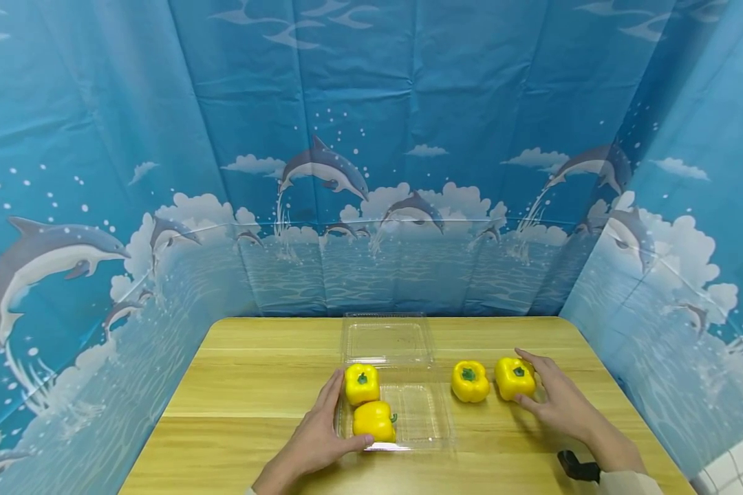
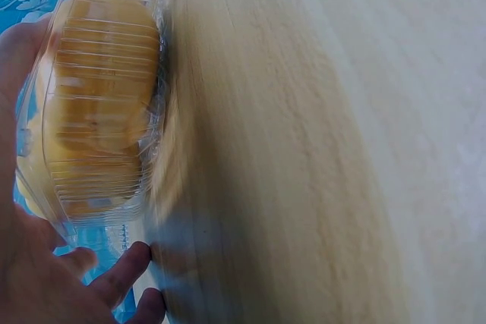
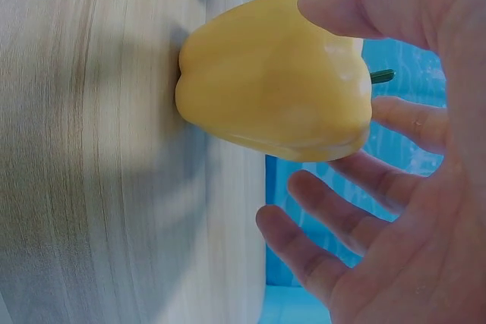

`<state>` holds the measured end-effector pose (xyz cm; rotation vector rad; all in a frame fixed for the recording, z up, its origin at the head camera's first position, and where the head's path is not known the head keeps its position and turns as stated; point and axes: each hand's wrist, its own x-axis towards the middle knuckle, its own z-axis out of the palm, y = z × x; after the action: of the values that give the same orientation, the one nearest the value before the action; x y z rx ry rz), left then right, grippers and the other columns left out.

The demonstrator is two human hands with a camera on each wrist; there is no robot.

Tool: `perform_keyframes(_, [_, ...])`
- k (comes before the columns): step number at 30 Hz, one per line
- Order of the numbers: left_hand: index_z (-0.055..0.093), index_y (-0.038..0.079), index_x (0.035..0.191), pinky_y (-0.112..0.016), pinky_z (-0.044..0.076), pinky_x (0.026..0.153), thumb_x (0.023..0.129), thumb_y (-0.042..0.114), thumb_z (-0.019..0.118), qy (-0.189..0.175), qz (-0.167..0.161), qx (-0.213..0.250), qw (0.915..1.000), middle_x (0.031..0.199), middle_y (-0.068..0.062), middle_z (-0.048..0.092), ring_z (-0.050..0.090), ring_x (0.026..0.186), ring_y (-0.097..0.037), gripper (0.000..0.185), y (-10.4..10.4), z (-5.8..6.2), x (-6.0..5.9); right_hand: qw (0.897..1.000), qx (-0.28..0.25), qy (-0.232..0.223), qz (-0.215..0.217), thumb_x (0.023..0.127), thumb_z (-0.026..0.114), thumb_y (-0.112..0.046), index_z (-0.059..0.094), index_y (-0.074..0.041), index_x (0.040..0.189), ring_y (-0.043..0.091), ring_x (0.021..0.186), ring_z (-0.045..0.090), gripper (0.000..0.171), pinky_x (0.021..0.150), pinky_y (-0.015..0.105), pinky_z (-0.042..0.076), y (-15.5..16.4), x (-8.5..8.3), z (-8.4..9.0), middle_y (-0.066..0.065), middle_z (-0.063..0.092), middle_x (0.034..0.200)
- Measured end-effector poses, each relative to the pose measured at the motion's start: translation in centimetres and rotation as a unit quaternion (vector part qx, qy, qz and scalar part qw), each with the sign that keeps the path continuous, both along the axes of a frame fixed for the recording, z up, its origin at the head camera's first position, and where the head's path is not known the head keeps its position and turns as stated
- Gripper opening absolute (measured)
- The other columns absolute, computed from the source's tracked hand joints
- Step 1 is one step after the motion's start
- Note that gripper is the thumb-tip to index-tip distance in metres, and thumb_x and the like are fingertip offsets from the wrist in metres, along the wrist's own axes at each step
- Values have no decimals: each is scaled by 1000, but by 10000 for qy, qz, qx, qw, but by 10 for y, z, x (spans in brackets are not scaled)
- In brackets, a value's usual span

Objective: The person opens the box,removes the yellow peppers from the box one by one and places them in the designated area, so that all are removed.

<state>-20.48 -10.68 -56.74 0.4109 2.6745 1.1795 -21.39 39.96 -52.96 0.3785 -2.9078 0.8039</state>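
An open clear plastic clamshell box [image 1: 424,419] lies mid-table, its lid [image 1: 386,338] folded back. Two yellow bell peppers sit in its left half, one behind [image 1: 362,383] and one in front [image 1: 374,421]. My left hand [image 1: 340,416] lies against the box's left wall with straight fingers, thumb at the front edge. The left wrist view shows the box [image 2: 99,111] blurred against my palm. On the table to the right stand two more peppers [image 1: 470,381] [image 1: 514,377]. My right hand [image 1: 528,378] cups the right one [image 3: 273,89], its fingers [image 3: 326,210] spread, with gaps between them and the pepper.
The wooden table [image 1: 254,399] is walled in by blue dolphin-print curtains [image 1: 371,172] at the back and both sides. A small black object [image 1: 577,467] sits by my right wrist near the front edge.
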Motion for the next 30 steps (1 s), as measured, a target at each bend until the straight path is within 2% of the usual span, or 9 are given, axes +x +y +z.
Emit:
perform_keyframes(21, [4, 24, 190, -87, 44, 126, 90, 76, 90, 0, -41, 66, 10000, 199, -11, 11, 43, 169, -58, 142, 0, 1, 0, 9991, 23, 421, -57, 99, 95, -22, 49, 0, 171, 62, 144, 56, 88, 108, 90, 49, -5, 5, 3, 36, 56, 163])
perform_keyframes(30, [5, 24, 190, -85, 46, 126, 89, 76, 91, -7, -3, 77, 10000, 199, -11, 12, 44, 170, -57, 143, 0, 0, 0, 9978, 35, 659, -2, 98, 95, -19, 52, -2, 169, 59, 145, 57, 85, 110, 87, 49, -14, 7, 7, 32, 59, 163])
